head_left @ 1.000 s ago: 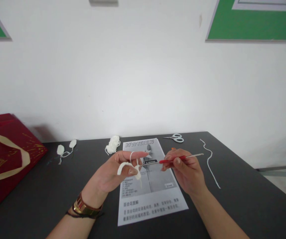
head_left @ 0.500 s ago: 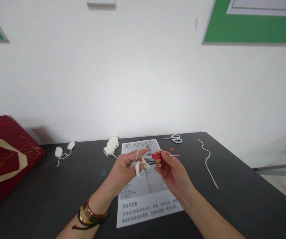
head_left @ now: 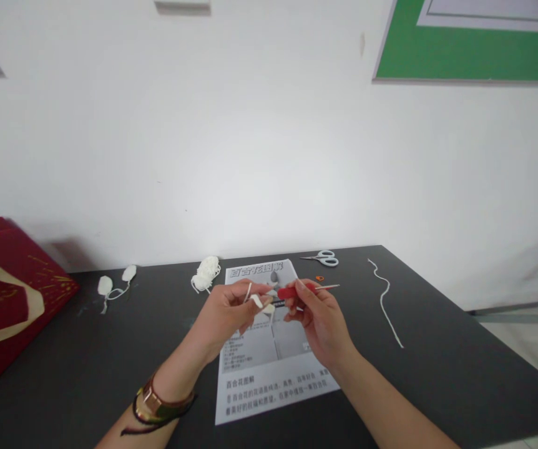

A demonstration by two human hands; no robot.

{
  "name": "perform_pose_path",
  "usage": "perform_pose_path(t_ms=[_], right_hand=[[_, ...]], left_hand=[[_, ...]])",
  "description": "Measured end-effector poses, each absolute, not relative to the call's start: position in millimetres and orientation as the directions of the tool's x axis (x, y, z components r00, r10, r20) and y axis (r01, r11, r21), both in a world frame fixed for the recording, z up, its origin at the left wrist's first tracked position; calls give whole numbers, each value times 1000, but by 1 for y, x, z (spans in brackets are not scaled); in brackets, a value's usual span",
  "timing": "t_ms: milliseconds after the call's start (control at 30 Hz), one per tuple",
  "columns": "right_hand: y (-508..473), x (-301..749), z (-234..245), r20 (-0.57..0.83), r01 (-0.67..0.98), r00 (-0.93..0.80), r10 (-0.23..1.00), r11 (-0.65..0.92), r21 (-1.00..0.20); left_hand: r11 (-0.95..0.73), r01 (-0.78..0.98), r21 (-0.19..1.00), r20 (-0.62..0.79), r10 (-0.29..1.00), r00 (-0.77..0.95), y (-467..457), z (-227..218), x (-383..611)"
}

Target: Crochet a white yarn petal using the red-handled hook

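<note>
Above the printed sheet, my left hand (head_left: pixel 230 310) pinches a small white crocheted piece (head_left: pixel 268 310), with a strand of white yarn looped over its index finger. My right hand (head_left: pixel 321 316) grips the red handle of a crochet hook (head_left: pixel 292 292) between thumb and fingers. The hook's working end points left, close to the left fingertips; whether it sits inside a stitch is too small to tell. Its thin other end sticks out to the right. Behind my left hand lies a ball of white yarn (head_left: pixel 207 272).
A printed sheet (head_left: pixel 273 405) lies on the black table (head_left: pixel 156 349). Scissors (head_left: pixel 327 258) and an orange stitch marker (head_left: pixel 319 278) are behind my right hand. A loose yarn strand (head_left: pixel 384 299) lies right, two white crocheted pieces (head_left: pixel 105 285) left, beside a red bag (head_left: pixel 11 293).
My left hand has turned and its fingers now cover more of the crocheted piece. The hook stays in my right hand, slightly nearer the left fingers. The whole view has shifted a little.
</note>
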State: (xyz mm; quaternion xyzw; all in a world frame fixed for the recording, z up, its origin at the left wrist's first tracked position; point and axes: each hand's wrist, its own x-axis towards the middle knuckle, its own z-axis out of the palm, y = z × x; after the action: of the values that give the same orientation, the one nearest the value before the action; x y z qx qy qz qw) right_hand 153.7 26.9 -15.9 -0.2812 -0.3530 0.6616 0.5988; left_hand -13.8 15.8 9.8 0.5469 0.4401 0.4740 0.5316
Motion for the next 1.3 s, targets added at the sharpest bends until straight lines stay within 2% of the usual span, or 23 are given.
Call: perform_pose_path(t_ms=[133,367,533,667,767,1067,1300], right_hand=[[26,153,-17,90,-544,-124,988,8,-839],[28,154,-17,58,-574,-118,991,-20,-819],[31,154,-23,-15,-627,-149,989,-106,-772],[31,152,-26,-44,-650,-163,986,-141,-747],[31,152,-25,-29,-660,-132,991,-110,-743],[31,158,-20,57,-640,-88,995,-13,-768],[28,159,-19,129,-587,-17,991,95,-804]], left_hand=[[60,-58,997,-50,987,155,15,9,-13],[-36,-55,998,44,990,137,14,9,-13],[5,-27,1000,-2,994,111,15,7,-6],[63,-129,990,-57,997,55,15,3,2],[98,-218,971,-94,995,32,14,0,3],[88,-381,920,-56,994,93,11,0,0],[75,-424,903,-30,993,112,11,-3,-1]])
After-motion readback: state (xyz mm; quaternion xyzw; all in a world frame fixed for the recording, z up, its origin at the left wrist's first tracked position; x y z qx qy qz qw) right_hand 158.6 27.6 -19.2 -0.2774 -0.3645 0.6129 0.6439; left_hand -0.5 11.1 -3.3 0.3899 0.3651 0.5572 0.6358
